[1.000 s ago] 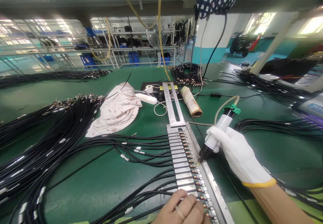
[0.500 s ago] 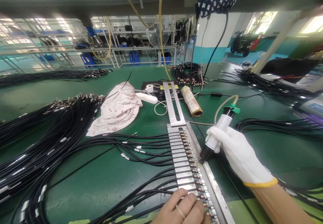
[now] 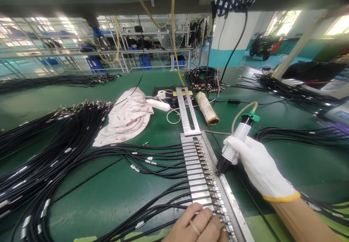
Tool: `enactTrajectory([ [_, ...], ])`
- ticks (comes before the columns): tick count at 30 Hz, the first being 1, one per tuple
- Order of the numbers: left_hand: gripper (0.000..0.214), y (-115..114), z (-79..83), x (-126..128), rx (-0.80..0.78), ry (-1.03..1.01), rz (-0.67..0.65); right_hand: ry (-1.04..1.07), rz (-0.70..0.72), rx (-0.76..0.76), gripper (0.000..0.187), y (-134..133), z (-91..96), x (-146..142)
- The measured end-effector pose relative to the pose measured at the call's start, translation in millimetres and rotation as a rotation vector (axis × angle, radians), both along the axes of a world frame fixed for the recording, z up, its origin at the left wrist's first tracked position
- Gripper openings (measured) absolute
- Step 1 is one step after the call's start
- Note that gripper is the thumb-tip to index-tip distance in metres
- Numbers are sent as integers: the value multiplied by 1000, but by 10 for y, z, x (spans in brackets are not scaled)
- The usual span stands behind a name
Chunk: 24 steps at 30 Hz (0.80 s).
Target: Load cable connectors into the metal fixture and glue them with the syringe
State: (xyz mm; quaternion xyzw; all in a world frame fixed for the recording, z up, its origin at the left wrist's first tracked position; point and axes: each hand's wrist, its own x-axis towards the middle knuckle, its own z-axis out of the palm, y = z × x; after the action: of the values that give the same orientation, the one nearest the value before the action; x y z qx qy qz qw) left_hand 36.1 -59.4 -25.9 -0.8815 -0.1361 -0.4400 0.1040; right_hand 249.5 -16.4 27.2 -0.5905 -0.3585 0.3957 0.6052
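My right hand [image 3: 252,162], in a white glove, is closed round a glue syringe [image 3: 237,140] with a white label, a green cap and a hose. It is tilted, its black lower end down beside the row of metal connectors [image 3: 208,173]. Black cables [image 3: 166,145] lead to these connectors, side by side across a metal jig [image 3: 192,158]. At the near end of the jig rests my bare left hand [image 3: 197,225], fingers curled together over the jig and cable ends, a ring on one. Its fingertips are hidden.
Left on the green table [image 3: 95,198] lie a large cable bundle [image 3: 68,144] and a pale cloth [image 3: 128,120]. Behind the jig are a black control box [image 3: 158,93], a white stick-shaped tool [image 3: 158,105] and a tan roll [image 3: 207,109]. More cables [image 3: 286,136] lie right.
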Motion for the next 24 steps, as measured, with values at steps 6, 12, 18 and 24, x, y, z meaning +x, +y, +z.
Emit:
enactTrajectory([
  [6, 28, -7, -47, -17, -9, -10, 6, 7, -9, 12, 49, -15, -6, 16],
  [12, 15, -9, -87, -51, -6, 26, -13, 27, -28, 12, 50, -4, 18, -18],
  [18, 27, 14, 34, -33, 19, 3, -3, 31, -13, 40, 49, -1, 65, -60],
  [24, 29, 42, 106, -50, 37, 23, -13, 19, -5, 48, 49, 25, 58, -71],
])
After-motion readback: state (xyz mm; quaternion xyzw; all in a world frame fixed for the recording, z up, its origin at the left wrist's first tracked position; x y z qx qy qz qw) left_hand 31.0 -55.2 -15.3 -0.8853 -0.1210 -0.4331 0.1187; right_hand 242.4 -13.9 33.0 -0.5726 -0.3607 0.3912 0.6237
